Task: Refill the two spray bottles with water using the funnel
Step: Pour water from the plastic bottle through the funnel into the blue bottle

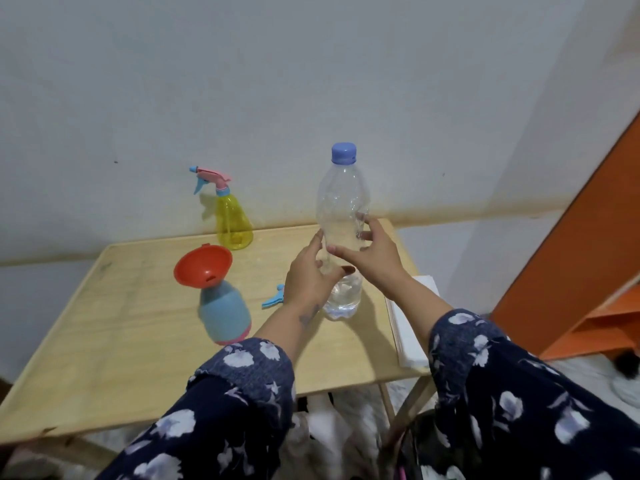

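Both hands at the capped water bottle; blue spray bottle fitted with the funnel.

Nearest the camera, two patterned sleeves reach over the wooden table (114,368). The left hand (304,277) and right hand (372,252) cup the clear water bottle (343,216) at mid-height, fingers loosely curled on its sides; whether it is firmly gripped or just being let go cannot be told. The bottle stands upright, its blue cap (343,153) on, water only in the lower part. Left of it, the blue spray bottle (224,311) carries the red funnel (202,266), head removed; its blue trigger head (273,299) lies just beside the left hand. At the wall stands the yellow spray bottle (232,220), head still on. Risks: the blue bottle appears tilted and top-heavy, so a nudge could tip it; the thin bottle may buckle under squeeze and spill. No label or writing legible.
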